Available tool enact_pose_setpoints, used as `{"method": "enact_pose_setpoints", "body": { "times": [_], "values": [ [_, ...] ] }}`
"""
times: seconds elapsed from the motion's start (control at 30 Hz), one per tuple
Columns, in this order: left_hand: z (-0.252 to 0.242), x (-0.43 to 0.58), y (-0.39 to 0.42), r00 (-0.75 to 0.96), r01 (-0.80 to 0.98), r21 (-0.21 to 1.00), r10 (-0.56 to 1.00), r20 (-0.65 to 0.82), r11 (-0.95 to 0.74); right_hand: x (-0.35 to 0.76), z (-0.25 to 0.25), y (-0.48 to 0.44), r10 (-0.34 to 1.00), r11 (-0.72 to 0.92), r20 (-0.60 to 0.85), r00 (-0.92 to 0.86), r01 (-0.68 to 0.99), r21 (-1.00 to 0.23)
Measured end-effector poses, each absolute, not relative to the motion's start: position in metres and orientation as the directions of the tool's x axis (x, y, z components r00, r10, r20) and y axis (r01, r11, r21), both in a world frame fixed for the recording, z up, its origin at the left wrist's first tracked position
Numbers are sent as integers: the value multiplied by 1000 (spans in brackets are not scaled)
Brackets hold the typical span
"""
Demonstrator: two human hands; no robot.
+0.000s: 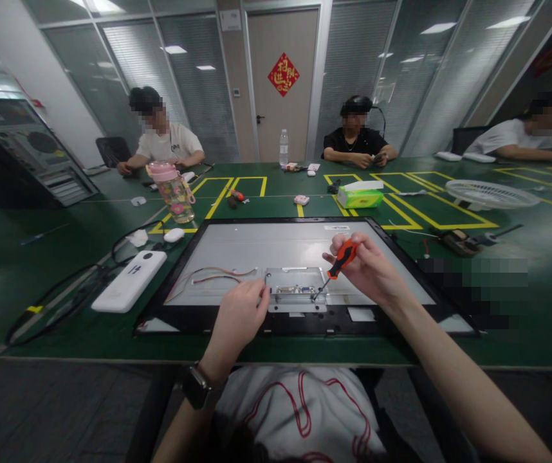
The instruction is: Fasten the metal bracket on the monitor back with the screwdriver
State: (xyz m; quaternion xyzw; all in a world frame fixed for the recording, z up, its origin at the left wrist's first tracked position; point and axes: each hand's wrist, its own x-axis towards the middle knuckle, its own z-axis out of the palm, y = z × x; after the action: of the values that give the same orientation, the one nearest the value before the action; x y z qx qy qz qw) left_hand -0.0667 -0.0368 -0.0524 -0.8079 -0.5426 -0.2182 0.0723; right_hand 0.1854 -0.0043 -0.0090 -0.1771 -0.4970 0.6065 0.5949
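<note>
A flat display panel [392, 283] with a black frame lies face down or open-backed on the table before me. Near its front edge sits a silver metal bracket [285, 278] with video ports along it. My left hand [242, 312] has its fingers pressed together at the bracket's left edge. A screwdriver [342, 259] with an orange and black handle is in my right hand [372, 267], tilted, its tip down at the bracket's right end. Thin cables [222, 273] lie loosely on the panel, left of the bracket.
To the left are a white power bank [130, 281], black cables [58, 321] and a pink-lidded bottle [172, 193]. Behind the panel stands a green tissue pack [360, 195]. A tool [462, 241] and a white fan grille [491, 193] lie right. Several people sit across the table.
</note>
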Motion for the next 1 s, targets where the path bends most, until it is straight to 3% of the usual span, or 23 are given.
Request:
{"method": "enact_pose_setpoints", "body": {
  "times": [0.23,1.0],
  "values": [
    [-52,-67,-36,314,910,117,846,431,-397,184,-7,-6,875,172,383,-297,-550,-817],
    [-49,-66,-37,312,915,111,854,416,-389,187,-10,-4,900,203,373,-227,-537,-819]
  ]
}}
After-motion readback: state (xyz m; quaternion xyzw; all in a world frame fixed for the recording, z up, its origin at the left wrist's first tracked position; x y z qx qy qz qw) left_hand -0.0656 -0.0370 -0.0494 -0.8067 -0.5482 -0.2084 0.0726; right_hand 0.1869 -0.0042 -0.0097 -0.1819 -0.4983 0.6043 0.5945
